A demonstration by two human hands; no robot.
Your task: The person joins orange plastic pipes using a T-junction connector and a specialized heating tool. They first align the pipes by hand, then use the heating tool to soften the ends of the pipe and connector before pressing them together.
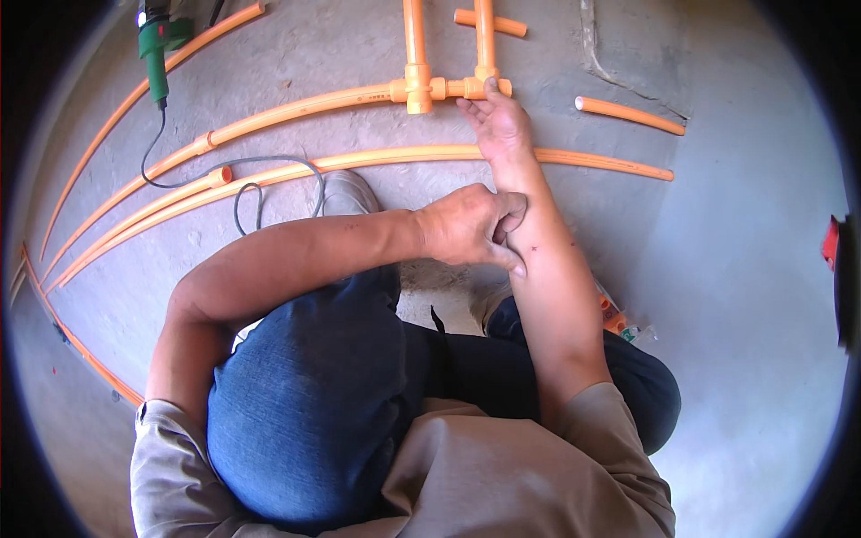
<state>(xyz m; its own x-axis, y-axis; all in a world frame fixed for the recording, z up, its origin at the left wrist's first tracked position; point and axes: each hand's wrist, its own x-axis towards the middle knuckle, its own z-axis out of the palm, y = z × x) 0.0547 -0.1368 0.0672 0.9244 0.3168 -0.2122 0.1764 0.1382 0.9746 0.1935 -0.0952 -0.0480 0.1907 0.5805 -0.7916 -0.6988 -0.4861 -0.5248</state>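
Note:
My left hand (471, 227) reaches across and rests against my right forearm (556, 278). Its fingers are curled and its thumb lies on the skin, beside a few small dark marks. Palm up, my right hand (502, 130) is open, with fingers apart and nothing in it. Its fingertips are at an orange tee fitting (486, 83), and whether they touch it I cannot tell. Left of that tee, an orange cross-shaped fitting (418, 90) joins a long orange pipe (305, 109) and an upright-running pipe (413, 31).
A green corded tool (157, 67) lies at the upper left, its cord (269, 160) looping over the pipes. Another long orange pipe (404, 155) crosses the concrete floor nearer me. Short pipe pieces (630, 116) lie to the right. Fittings in a plastic bag (617, 321) sit by my knee.

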